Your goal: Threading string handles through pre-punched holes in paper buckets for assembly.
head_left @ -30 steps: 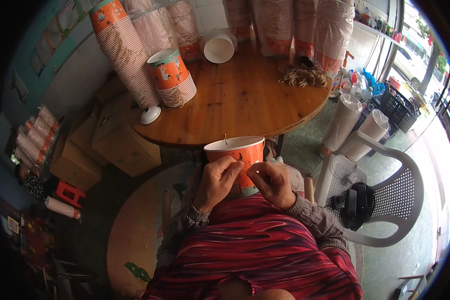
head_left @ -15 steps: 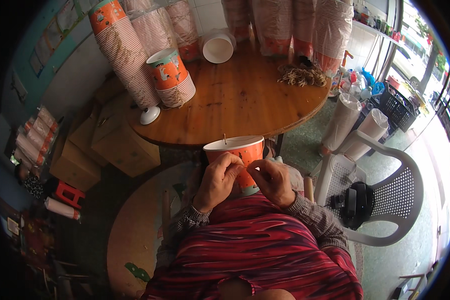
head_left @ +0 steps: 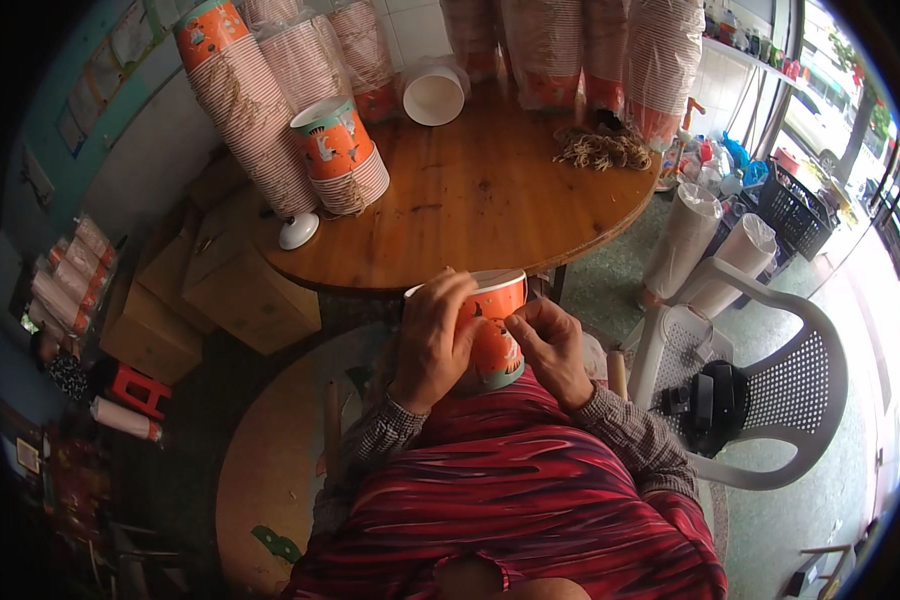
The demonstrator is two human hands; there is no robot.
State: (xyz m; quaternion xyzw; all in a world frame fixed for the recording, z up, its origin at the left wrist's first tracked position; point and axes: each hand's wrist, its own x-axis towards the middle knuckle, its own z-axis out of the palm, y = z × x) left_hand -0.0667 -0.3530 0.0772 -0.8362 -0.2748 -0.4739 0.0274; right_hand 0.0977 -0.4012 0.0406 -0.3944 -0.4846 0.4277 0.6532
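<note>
One round, orange paper tub (head_left: 497,348) seems to get fiddly work: left hand (head_left: 432,340) wide, right hand (head_left: 557,352) pinched, on what I can't tell. Next likely needs steady fingers.

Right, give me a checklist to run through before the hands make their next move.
1. Orange cup between the hands: ok. The left hand is at its left side, the right hand at its front right.
2. Cup mouth upward: ok. The visible rim shows no crushing.
3. Whole rim in view: not ok. The left hand hides part of it.
4. Something pinched in the right grip: cannot tell. Thumb and forefinger are close, but anything between them is too small to make out.
5. Tan cord bundle beside the hands: not ok. It lies across the table, near its far right edge.
</note>
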